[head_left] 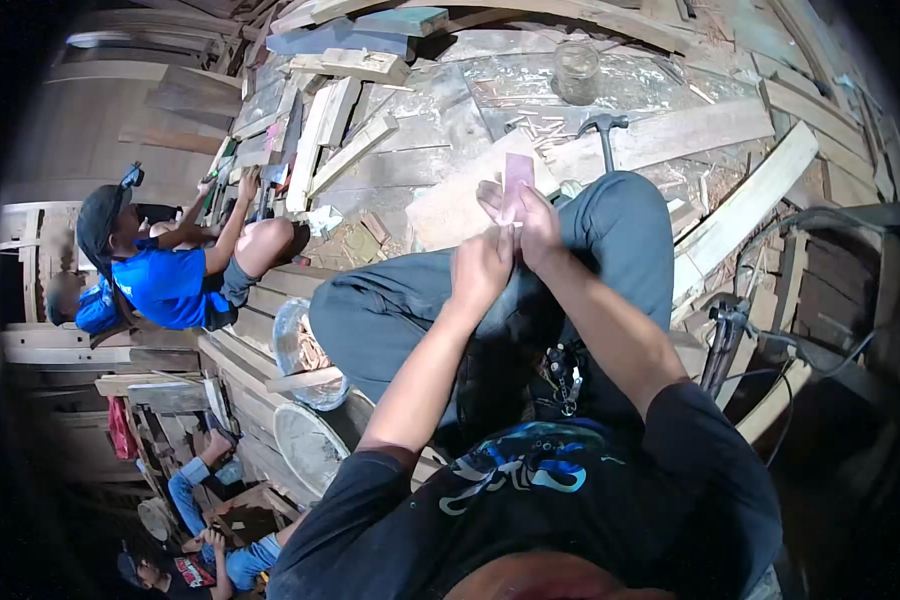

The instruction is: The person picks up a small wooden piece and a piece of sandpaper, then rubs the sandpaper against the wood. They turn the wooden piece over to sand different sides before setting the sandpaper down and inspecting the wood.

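A small pink sheet (519, 172) — its long axis pointing away from the person (530, 480) — sits in the grasp of the nearer right hand (540, 228), while the left hand (482, 268) curls just bodyward, its hold unclear.

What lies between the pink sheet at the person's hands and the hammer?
Thin wood sticks and part of a pale board lie between the pink sheet and the hammer, in the head view.

Readable text: none | black T-shirt (610, 520): chest lettering (515, 478), too unclear to read
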{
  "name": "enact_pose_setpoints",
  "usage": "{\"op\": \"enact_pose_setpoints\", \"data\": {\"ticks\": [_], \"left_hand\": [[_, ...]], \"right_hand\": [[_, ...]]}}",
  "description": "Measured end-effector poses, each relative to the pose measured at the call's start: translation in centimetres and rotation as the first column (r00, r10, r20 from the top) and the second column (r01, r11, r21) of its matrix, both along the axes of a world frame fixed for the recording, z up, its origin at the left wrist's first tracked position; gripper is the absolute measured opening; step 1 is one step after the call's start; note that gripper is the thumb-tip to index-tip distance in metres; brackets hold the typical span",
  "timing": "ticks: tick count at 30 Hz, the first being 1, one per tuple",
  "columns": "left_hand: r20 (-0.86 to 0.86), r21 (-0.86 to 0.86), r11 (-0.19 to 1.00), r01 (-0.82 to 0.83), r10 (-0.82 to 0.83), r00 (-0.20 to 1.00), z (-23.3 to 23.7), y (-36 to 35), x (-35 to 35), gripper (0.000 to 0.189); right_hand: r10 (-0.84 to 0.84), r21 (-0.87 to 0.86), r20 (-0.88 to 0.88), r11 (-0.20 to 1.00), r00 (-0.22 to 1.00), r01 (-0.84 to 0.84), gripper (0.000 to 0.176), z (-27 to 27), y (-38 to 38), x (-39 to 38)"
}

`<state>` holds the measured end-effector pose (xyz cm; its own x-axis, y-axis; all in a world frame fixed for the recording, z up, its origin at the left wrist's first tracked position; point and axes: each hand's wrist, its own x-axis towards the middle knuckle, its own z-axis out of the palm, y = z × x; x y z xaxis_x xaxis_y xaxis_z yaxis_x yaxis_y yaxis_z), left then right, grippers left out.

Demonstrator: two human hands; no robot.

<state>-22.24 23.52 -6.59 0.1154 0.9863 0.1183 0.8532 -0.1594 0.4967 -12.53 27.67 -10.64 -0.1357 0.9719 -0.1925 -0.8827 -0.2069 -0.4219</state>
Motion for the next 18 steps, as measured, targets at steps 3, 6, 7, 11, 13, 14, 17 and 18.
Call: {"op": "enact_pose_setpoints", "data": {"ticks": [3,6,7,11,13,14,17,18], "left_hand": [[-0.013,-0.012,0.999,-0.047,0.047,0.999,0.1,0.4,0.0,0.035],[0.000,-0.006,0.998,-0.059,0.059,0.998,-0.7,0.9,0.2,0.035],[-0.011,0.002,0.999,-0.049,0.049,0.999,-0.8,0.4,0.3,0.035],[0.019,-0.043,0.993,-0.108,0.109,0.994,-0.6,0.5,0.1,0.034],[0.058,0.011,0.991,-0.134,0.133,0.989,-1.0,1.5,-0.4,0.033],[0.045,-0.005,0.994,-0.111,0.111,0.993,-1.3,1.1,-0.4,0.033],[-0.009,-0.053,0.997,-0.062,0.062,0.998,-0.7,-0.3,0.1,0.032],[0.024,-0.058,0.995,-0.085,0.086,0.996,-0.8,0.2,0.0,0.032]], "right_hand": [[0.036,-0.004,0.011,0.999,0.999,-0.036,0.046,-0.1,-0.4,-0.1],[0.008,0.006,-0.073,1.000,0.997,-0.008,0.045,-0.3,0.7,-0.6],[0.011,-0.008,-0.096,1.000,0.995,-0.011,0.045,-0.4,0.8,-0.4],[0.022,0.055,-0.027,0.998,0.999,-0.020,0.049,-1.4,0.0,-0.9],[0.072,0.034,-0.047,0.997,0.996,-0.070,0.049,-0.6,0.5,-1.1],[0.089,0.039,-0.077,0.995,0.993,-0.087,0.049,-0.6,0.9,-0.8],[0.022,-0.017,-0.123,1.000,0.992,-0.025,0.048,-1.5,0.6,-0.5],[0.050,-0.009,-0.085,0.999,0.995,-0.051,0.048,-1.1,0.6,-0.6]]}}
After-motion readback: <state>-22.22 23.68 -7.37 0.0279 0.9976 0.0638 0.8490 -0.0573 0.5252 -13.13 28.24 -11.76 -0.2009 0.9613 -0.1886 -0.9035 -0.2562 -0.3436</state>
